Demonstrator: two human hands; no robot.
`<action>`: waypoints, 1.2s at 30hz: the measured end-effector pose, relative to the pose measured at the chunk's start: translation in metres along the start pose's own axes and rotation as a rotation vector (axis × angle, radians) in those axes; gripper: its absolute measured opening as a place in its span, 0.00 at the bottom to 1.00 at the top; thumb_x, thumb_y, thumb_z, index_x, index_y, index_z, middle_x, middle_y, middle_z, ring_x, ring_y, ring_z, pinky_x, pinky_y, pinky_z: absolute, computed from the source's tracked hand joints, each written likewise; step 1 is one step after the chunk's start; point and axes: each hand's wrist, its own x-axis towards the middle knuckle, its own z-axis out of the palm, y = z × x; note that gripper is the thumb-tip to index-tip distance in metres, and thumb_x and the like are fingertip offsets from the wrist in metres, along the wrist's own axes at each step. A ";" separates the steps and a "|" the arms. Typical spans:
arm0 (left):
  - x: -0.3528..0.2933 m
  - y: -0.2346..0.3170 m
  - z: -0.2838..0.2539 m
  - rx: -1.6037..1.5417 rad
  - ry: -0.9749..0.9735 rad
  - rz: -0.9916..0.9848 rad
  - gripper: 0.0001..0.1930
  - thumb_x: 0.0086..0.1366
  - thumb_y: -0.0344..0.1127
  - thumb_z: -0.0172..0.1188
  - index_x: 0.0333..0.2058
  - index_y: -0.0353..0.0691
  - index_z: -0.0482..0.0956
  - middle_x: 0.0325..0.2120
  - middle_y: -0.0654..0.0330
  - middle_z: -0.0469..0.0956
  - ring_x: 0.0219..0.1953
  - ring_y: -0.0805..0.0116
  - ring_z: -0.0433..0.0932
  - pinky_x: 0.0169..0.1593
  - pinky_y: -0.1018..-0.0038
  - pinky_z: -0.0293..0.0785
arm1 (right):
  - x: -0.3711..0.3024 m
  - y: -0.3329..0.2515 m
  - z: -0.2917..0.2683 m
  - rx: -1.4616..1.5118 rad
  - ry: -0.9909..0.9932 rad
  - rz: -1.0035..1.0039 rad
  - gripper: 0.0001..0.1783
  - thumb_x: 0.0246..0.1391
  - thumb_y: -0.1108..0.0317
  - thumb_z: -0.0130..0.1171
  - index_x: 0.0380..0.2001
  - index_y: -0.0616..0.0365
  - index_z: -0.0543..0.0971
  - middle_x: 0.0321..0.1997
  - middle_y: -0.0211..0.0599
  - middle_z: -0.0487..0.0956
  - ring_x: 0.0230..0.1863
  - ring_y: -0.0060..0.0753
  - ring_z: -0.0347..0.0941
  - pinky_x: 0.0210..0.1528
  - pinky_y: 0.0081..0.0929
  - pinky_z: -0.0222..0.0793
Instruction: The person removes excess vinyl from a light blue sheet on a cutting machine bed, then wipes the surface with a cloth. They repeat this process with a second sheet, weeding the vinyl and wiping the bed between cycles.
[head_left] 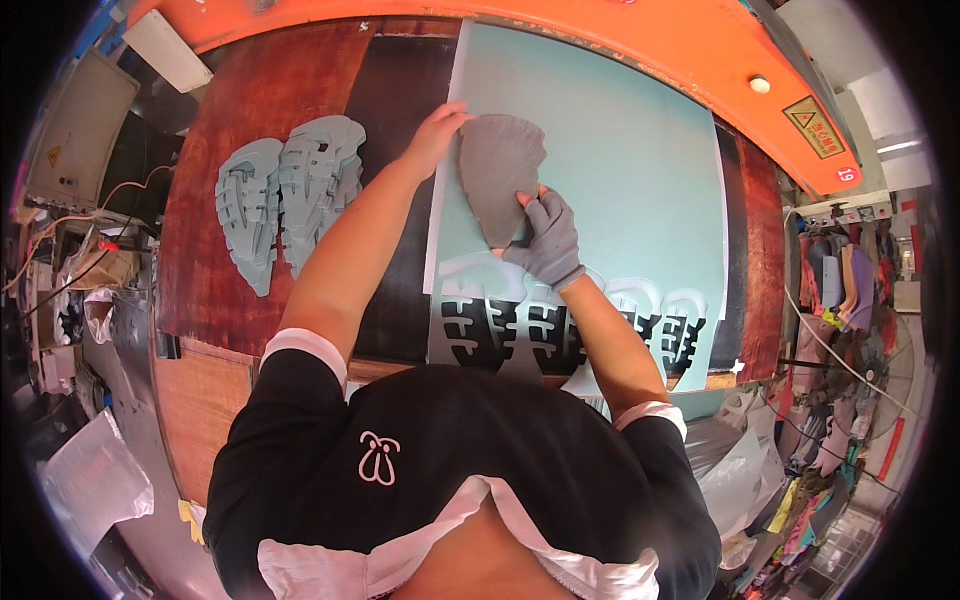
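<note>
A grey-brown, shoe-upper-shaped cutting die [500,170] with a flat top rests on or just over a pale teal sheet [620,130]. My right hand [550,240], in a grey glove with bare fingertips, grips its lower right edge and narrow end. At the die's upper left edge is my bare left hand [438,138], its fingers curled against the rim. Notched shapes have been cut through the sheet's near part, where a lacy strip of waste [540,345] shows the dark board below. What lies beneath the die is hidden.
Two stacks of cut teal pieces [248,205] lie on the red-brown board [195,270] to the left. An orange machine beam [690,60] spans the far side. At right hang many coloured pieces [850,280]; a wire-guard fan [885,375] stands there. Silvery bags [100,480] sit lower left.
</note>
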 end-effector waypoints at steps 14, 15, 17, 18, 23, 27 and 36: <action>-0.151 -0.032 -0.022 0.753 0.202 0.445 0.24 0.61 0.35 0.53 0.54 0.32 0.63 0.52 0.46 0.67 0.56 0.52 0.65 0.59 0.66 0.60 | -0.106 0.000 -0.069 -0.099 -0.028 0.320 0.33 0.44 0.57 0.65 0.52 0.60 0.68 0.55 0.46 0.69 0.55 0.49 0.65 0.57 0.40 0.61; -0.189 -0.036 -0.026 0.797 0.137 0.454 0.22 0.60 0.33 0.55 0.52 0.33 0.65 0.51 0.46 0.68 0.54 0.51 0.66 0.58 0.65 0.61 | -0.134 -0.007 -0.086 -0.111 0.051 0.379 0.30 0.45 0.58 0.64 0.50 0.60 0.69 0.51 0.46 0.72 0.53 0.50 0.66 0.54 0.40 0.62; -0.257 -0.044 -0.025 0.948 0.103 0.583 0.17 0.54 0.30 0.58 0.44 0.35 0.72 0.46 0.49 0.72 0.48 0.51 0.71 0.52 0.63 0.67 | -0.189 -0.022 -0.114 -0.200 0.152 0.456 0.23 0.46 0.62 0.62 0.44 0.60 0.71 0.43 0.45 0.74 0.46 0.50 0.68 0.47 0.41 0.64; -0.288 -0.050 -0.019 0.964 0.099 0.566 0.14 0.53 0.29 0.59 0.40 0.36 0.74 0.42 0.51 0.74 0.45 0.52 0.72 0.49 0.63 0.68 | -0.212 -0.030 -0.124 -0.267 0.127 0.509 0.21 0.47 0.63 0.60 0.44 0.60 0.71 0.42 0.47 0.74 0.45 0.50 0.68 0.47 0.42 0.65; -0.325 -0.071 0.002 1.089 0.169 0.678 0.05 0.51 0.29 0.62 0.26 0.39 0.75 0.26 0.58 0.73 0.31 0.57 0.72 0.34 0.65 0.67 | -0.245 -0.026 -0.116 -0.483 0.157 0.424 0.08 0.45 0.68 0.51 0.27 0.62 0.73 0.35 0.46 0.73 0.40 0.52 0.69 0.41 0.44 0.65; -0.314 -0.081 -0.002 1.163 0.234 0.681 0.09 0.52 0.30 0.62 0.18 0.40 0.71 0.19 0.59 0.68 0.24 0.58 0.68 0.27 0.65 0.64 | -0.230 -0.015 -0.109 -0.417 0.286 0.329 0.09 0.42 0.67 0.52 0.26 0.61 0.73 0.34 0.45 0.74 0.39 0.51 0.69 0.40 0.45 0.65; -0.291 -0.122 -0.012 1.290 0.619 0.701 0.18 0.57 0.36 0.58 0.13 0.37 0.66 0.17 0.53 0.67 0.24 0.52 0.68 0.29 0.58 0.64 | -0.212 0.032 -0.093 -0.230 0.122 0.180 0.17 0.49 0.62 0.56 0.40 0.60 0.72 0.38 0.44 0.74 0.40 0.48 0.70 0.45 0.41 0.64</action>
